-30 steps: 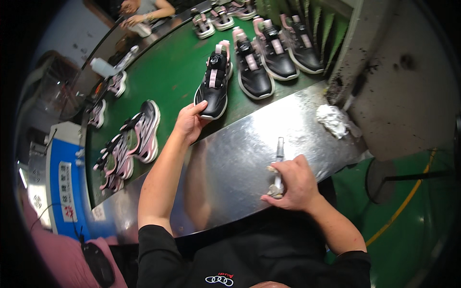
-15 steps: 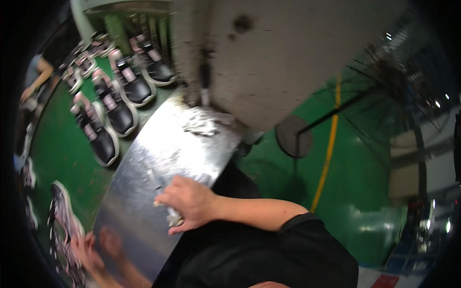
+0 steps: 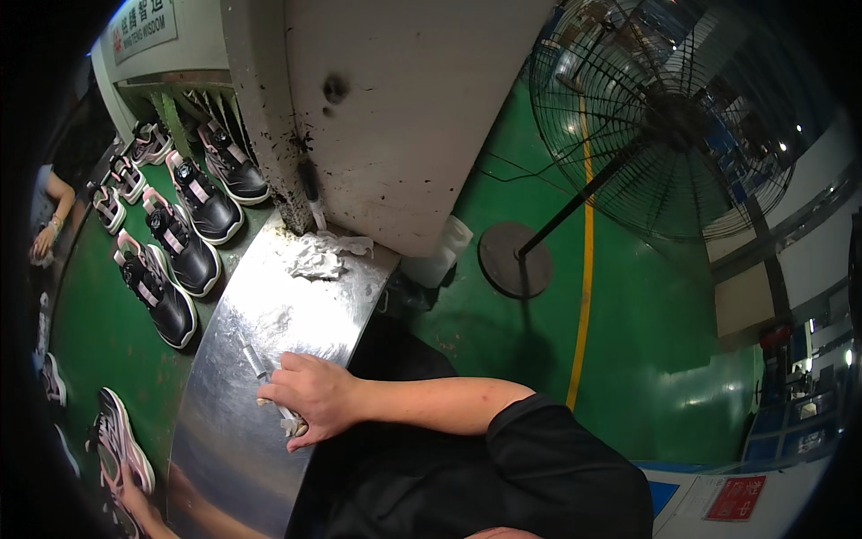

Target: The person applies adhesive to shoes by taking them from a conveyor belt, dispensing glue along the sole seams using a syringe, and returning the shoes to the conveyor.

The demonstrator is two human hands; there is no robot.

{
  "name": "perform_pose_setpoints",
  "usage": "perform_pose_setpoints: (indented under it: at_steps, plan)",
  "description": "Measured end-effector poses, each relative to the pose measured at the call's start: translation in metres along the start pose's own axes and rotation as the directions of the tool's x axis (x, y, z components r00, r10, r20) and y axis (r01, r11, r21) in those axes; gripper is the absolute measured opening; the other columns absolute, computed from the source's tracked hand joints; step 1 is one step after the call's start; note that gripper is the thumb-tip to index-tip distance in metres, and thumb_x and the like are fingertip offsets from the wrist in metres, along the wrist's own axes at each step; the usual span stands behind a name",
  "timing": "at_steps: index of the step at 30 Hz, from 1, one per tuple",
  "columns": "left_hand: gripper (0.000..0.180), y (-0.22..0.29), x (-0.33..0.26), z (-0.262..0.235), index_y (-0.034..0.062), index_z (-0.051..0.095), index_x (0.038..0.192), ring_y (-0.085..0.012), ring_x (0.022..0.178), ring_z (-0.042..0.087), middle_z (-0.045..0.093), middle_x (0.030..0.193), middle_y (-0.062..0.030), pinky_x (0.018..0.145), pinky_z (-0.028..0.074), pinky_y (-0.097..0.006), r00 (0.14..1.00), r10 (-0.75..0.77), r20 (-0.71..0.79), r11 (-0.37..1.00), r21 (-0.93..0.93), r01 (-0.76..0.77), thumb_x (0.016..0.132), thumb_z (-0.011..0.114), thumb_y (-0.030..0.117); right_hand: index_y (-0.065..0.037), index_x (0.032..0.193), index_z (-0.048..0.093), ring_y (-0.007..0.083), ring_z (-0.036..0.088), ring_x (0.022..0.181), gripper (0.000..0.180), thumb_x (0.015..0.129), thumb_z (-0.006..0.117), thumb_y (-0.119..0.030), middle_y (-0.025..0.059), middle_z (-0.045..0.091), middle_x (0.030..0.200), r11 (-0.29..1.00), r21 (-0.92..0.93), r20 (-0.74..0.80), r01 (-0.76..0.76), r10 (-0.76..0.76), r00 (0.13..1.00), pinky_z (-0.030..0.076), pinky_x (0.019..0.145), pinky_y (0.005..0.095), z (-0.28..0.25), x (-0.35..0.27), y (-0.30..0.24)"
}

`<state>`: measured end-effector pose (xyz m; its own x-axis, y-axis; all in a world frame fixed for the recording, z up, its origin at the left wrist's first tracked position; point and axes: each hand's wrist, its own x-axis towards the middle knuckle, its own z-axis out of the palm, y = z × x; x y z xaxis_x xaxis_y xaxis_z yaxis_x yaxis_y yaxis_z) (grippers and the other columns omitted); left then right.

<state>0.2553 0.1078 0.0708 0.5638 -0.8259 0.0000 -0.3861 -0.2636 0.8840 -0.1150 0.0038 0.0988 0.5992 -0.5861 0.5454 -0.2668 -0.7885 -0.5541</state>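
Observation:
My left hand (image 3: 135, 500) is at the lower left, its fingers closed around the side of a black and pink sneaker (image 3: 124, 437) near its collar. The lower part of that shoe is cut off by the picture's dark rim. Over the shiny metal tabletop (image 3: 224, 440), my right hand (image 3: 314, 395) is closed around a syringe (image 3: 254, 357) with its tip pointing away from me. A crumpled bit of pale cloth (image 3: 293, 424) shows under the fingers beside it; how it is held is partly hidden.
Several black and pink sneakers (image 3: 166, 305) stand on a green surface at the left. Crumpled white cloth (image 3: 328, 256) lies at the tabletop's far end, against a grey machine panel (image 3: 395, 117). A standing fan (image 3: 516, 260) is at right. Another person's arm (image 3: 58, 202) shows far left.
The view has shifted, so shoes, table and panel appear further left and lower. My left hand has moved onto the sneaker's collar. The right hand still holds the syringe.

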Motion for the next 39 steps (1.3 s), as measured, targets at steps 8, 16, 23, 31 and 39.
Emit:
perform_pose_setpoints:
  at_steps: [8, 16, 23, 31, 39]
  plan:
    - [0.084, 0.037, -0.077, -0.048, 0.0071, 0.016, 0.143, -0.0291, 0.114, 0.047, 0.039, 0.132, -0.0149, 0.087, 0.044, -0.03, 0.939, 0.345, -0.015, 0.783, 0.556, -0.279, 0.078, 0.069, 0.013, -0.006, 0.111, 0.055, 0.0261, 0.048, 0.079, 0.067, 0.063, 0.078, -0.047, 0.0081, 0.055, 0.091, 0.991, 0.132, -0.004, -0.032, 0.033, 0.999, 0.041, 0.075, 0.0362, -0.011, 0.0, 0.007]
    - [0.074, 0.062, -0.107, -0.043, 0.0022, 0.03, 0.137, -0.0262, 0.1, 0.058, 0.042, 0.127, -0.0153, 0.078, 0.053, -0.034, 0.988, 0.024, 0.152, 0.789, -0.61, 0.074, 0.076, 0.07, 0.015, -0.003, 0.114, 0.053, 0.0297, 0.057, 0.087, 0.076, 0.058, 0.083, -0.046, 0.0136, 0.058, 0.099, 0.924, 0.25, 0.127, -0.289, 0.265, 0.956, 0.045, 0.079, 0.0358, -0.039, -0.017, 0.002]
    - [0.037, 0.021, 0.038, -0.031, 0.0009, 0.065, 0.091, -0.0094, 0.069, 0.055, 0.061, 0.074, -0.0016, 0.06, 0.045, -0.025, 0.948, -0.254, 0.193, 0.962, -0.056, 0.269, 0.089, 0.057, 0.037, 0.003, 0.13, 0.041, 0.0147, 0.053, 0.089, 0.097, 0.065, 0.073, -0.061, 0.0065, 0.057, 0.095, 0.725, 0.473, 0.165, -0.501, 0.486, 0.858, 0.042, 0.082, 0.0267, -0.049, -0.02, -0.003]
    - [0.043, 0.111, 0.002, -0.002, 0.004, 0.047, 0.112, -0.0158, 0.096, 0.058, 0.059, 0.102, -0.0065, 0.085, 0.049, -0.032, 0.969, 0.124, 0.213, 0.646, -0.758, 0.084, 0.077, 0.071, 0.01, 0.006, 0.123, 0.041, 0.0155, 0.052, 0.091, 0.1, 0.061, 0.072, -0.067, 0.0081, 0.051, 0.101, 0.685, 0.532, 0.22, -0.498, 0.456, 0.863, 0.044, 0.082, 0.0284, -0.06, -0.014, -0.029]
    - [0.061, 0.11, -0.035, 0.01, 0.0064, 0.045, 0.122, -0.0186, 0.103, 0.057, 0.058, 0.109, -0.0075, 0.093, 0.044, -0.035, 0.933, 0.273, 0.236, 0.318, -0.937, 0.144, 0.068, 0.073, 0.003, -0.005, 0.119, 0.038, 0.0148, 0.047, 0.072, 0.104, 0.052, 0.067, -0.079, 0.0083, 0.052, 0.081, 0.441, 0.794, 0.31, -0.419, 0.298, 0.903, 0.035, 0.059, 0.0252, -0.051, 0.047, -0.068]
